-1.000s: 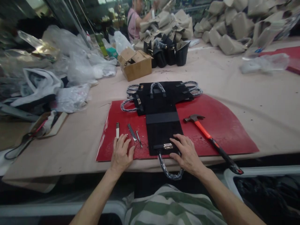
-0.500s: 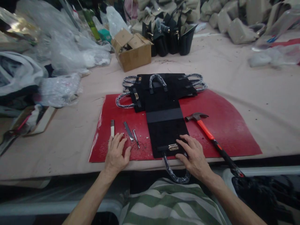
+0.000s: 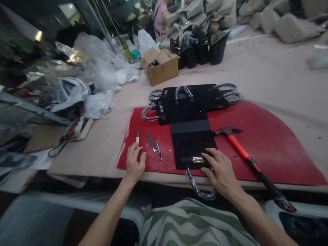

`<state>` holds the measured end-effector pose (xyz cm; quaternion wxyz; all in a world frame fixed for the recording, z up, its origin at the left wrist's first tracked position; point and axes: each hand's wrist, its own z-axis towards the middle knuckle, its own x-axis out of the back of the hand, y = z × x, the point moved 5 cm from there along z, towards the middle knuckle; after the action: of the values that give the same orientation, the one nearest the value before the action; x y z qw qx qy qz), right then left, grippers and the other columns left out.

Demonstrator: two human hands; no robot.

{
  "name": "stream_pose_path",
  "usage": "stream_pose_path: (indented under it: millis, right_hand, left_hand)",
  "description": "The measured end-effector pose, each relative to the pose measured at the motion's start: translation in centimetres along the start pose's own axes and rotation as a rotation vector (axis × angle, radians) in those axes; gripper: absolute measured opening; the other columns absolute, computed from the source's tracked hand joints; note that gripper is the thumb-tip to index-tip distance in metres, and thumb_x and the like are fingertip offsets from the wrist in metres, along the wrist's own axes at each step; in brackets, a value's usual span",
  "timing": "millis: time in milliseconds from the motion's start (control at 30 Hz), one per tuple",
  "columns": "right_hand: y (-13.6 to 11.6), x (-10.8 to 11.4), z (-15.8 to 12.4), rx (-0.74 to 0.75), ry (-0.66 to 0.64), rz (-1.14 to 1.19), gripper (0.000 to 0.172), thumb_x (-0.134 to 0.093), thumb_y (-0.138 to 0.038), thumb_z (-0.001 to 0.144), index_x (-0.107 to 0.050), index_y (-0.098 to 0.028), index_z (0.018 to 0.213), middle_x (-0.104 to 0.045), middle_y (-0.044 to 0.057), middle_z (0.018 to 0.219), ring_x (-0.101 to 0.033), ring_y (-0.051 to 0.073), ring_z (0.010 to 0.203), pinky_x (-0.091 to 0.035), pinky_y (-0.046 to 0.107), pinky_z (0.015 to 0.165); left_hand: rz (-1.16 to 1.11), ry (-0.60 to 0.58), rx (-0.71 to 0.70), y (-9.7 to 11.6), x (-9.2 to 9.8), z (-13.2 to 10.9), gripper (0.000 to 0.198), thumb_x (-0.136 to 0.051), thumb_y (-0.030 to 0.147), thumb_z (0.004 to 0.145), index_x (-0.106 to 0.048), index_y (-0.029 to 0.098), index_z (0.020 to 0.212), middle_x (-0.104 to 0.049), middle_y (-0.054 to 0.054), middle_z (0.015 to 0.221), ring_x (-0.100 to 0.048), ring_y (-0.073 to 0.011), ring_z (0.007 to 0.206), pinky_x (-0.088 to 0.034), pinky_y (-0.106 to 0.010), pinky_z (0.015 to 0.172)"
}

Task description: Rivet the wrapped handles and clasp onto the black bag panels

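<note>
My left hand [image 3: 135, 162] rests near the front left of a red mat [image 3: 256, 143], its fingertips at the white end of a small flat tool [image 3: 137, 136]. Its thumb is spread away from the fingers. Just right of it lie a flat metal strip [image 3: 152, 142] and a thin metal rod [image 3: 159, 150]. My right hand [image 3: 221, 169], fingers apart, lies on the front corner of a black bag panel [image 3: 192, 145], beside a gold-coloured metal clasp [image 3: 198, 160]. A plastic-wrapped handle [image 3: 198, 189] hangs from the panel over the table edge, partly behind that hand.
A claw hammer [image 3: 239, 147] lies right of the panel, its grip past the table edge. Behind are more black panels [image 3: 197, 89] with wrapped handles. Farther back stand a cardboard box [image 3: 164, 70] and black bags [image 3: 217, 51]. Plastic bags [image 3: 102, 68] crowd the left; a person [image 3: 161, 17] is beyond.
The view has swung left, so the table's things appear farther right. My left fingers have drawn closer together at the tool's white end. My right hand stays on the panel by the clasp.
</note>
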<state>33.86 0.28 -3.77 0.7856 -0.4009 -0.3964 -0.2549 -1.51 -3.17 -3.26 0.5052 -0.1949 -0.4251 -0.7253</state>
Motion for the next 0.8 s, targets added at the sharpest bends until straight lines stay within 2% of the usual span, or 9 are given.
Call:
stream_pose_path:
  millis: [67,167,233,333,500,600,700,800]
  right_hand:
    - [0.5,-0.1,-0.1,0.025,0.014,-0.009,0.036,-0.048,-0.033,0.097,-0.056,-0.016,0.127,-0.051,0.015,0.137,-0.047,0.036,0.125,-0.043,0.055,0.100]
    - [0.9,-0.3,-0.2,0.054,0.035,-0.022,0.037,-0.046,-0.038,0.098,-0.057,-0.016,0.126,-0.052,0.016,0.136,-0.049,0.036,0.122,-0.045,0.055,0.097]
    - [0.9,-0.3,-0.3,0.065,0.042,-0.025,0.038,-0.045,-0.040,0.099,-0.058,-0.016,0.125,-0.052,0.016,0.135,-0.050,0.037,0.121,-0.045,0.055,0.096]
    - [0.8,-0.3,-0.4,0.081,0.048,-0.029,0.038,-0.044,-0.042,0.099,-0.058,-0.018,0.125,-0.053,0.016,0.135,-0.051,0.038,0.122,-0.045,0.056,0.097]
    - [0.8,-0.3,-0.5,0.080,0.044,-0.029,0.039,-0.045,-0.042,0.099,-0.059,-0.017,0.126,-0.053,0.016,0.135,-0.050,0.038,0.122,-0.044,0.058,0.097]
    - [0.7,-0.2,-0.6,0.063,0.032,-0.026,0.038,-0.046,-0.040,0.098,-0.058,-0.017,0.126,-0.052,0.016,0.135,-0.049,0.038,0.123,-0.044,0.058,0.098]
    - [0.3,0.0,-0.7,0.042,0.015,-0.018,0.037,-0.049,-0.036,0.097,-0.057,-0.016,0.127,-0.051,0.016,0.137,-0.047,0.036,0.125,-0.043,0.058,0.100]
    - [0.0,0.2,-0.9,0.023,-0.002,-0.014,0.038,-0.052,-0.033,0.096,-0.056,-0.015,0.128,-0.050,0.016,0.138,-0.045,0.036,0.128,-0.041,0.057,0.102]
  left_hand:
    - [0.011,0.074,0.164,-1.8,1.1,0.7,0.026,-0.051,0.032,0.093,-0.066,0.015,0.107,-0.063,-0.014,0.123,-0.058,-0.0256,0.119,-0.046,-0.044,0.108]
    - [0.086,0.077,0.391,-4.5,2.6,1.6,0.027,-0.050,0.032,0.088,-0.067,0.015,0.100,-0.065,-0.013,0.108,-0.062,-0.0248,0.107,-0.050,-0.040,0.100]
    - [0.127,0.033,0.474,-5.7,3.3,1.9,0.027,-0.050,0.032,0.086,-0.068,0.015,0.096,-0.066,-0.012,0.100,-0.064,-0.0246,0.097,-0.052,-0.039,0.093]
    - [0.148,-0.043,0.508,-6.1,3.5,2.2,0.027,-0.052,0.033,0.087,-0.070,0.015,0.094,-0.067,-0.011,0.096,-0.064,-0.0230,0.088,-0.053,-0.036,0.087]
    - [0.171,-0.248,0.544,-5.1,1.8,3.5,0.026,-0.054,0.037,0.090,-0.072,0.018,0.090,-0.071,-0.008,0.093,-0.066,-0.0218,0.088,-0.050,-0.032,0.084]
    - [0.222,-0.365,0.597,-5.0,0.6,5.3,0.031,-0.063,0.047,0.085,-0.071,0.017,0.087,-0.072,-0.011,0.090,-0.067,-0.0270,0.089,-0.049,-0.035,0.081]
    - [0.251,-0.492,0.673,-5.4,-0.6,7.0,0.032,-0.075,0.047,0.073,-0.068,0.016,0.070,-0.068,-0.012,0.070,-0.067,-0.0317,0.081,-0.048,-0.036,0.073]
    - [0.223,-0.597,0.734,-5.9,-1.6,8.0,0.031,-0.079,0.035,0.066,-0.058,0.018,0.051,-0.055,-0.006,0.048,-0.066,-0.0301,0.068,-0.047,-0.035,0.067]
